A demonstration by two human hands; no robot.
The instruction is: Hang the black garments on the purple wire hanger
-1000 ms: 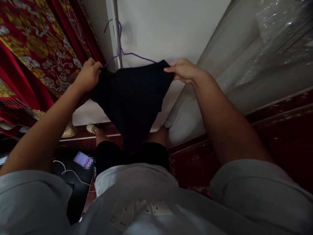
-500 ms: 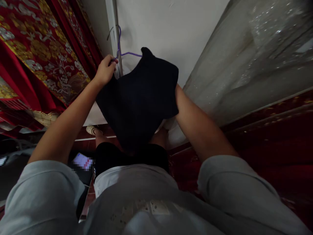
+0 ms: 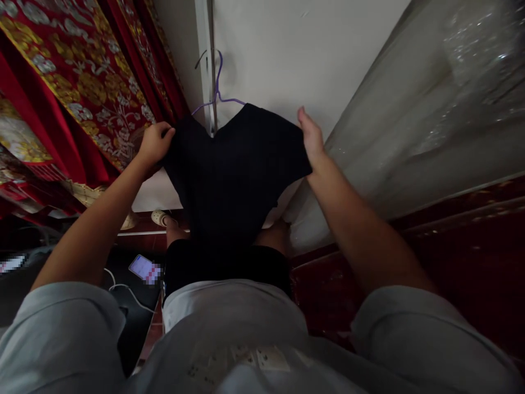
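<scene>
A black T-shirt [image 3: 233,169] hangs spread in front of my body on a purple hanger [image 3: 219,87]. The hanger's arms run into the neck opening and are hidden under the shoulders. Its hook is up by a pale metal strip on the wall. My left hand [image 3: 155,143] is closed on the left sleeve edge, thumb and forefinger pinched together. At the right sleeve edge is my right hand [image 3: 312,139], one digit pointing up and the other fingers partly hidden by the cloth it grips.
Red curtains [image 3: 94,82] with gold and silver patterns hang at the left. A clear plastic sheet [image 3: 389,120] covers something at the right. A lit phone [image 3: 144,268] and a white cable [image 3: 131,290] lie on a black surface at lower left. Behind the shirt is a white wall [image 3: 303,49].
My left hand has let go of the hanger and moved down-left to the sleeve. My right hand, earlier hidden in the shirt, now shows at the right sleeve. The shirt is spread wider.
</scene>
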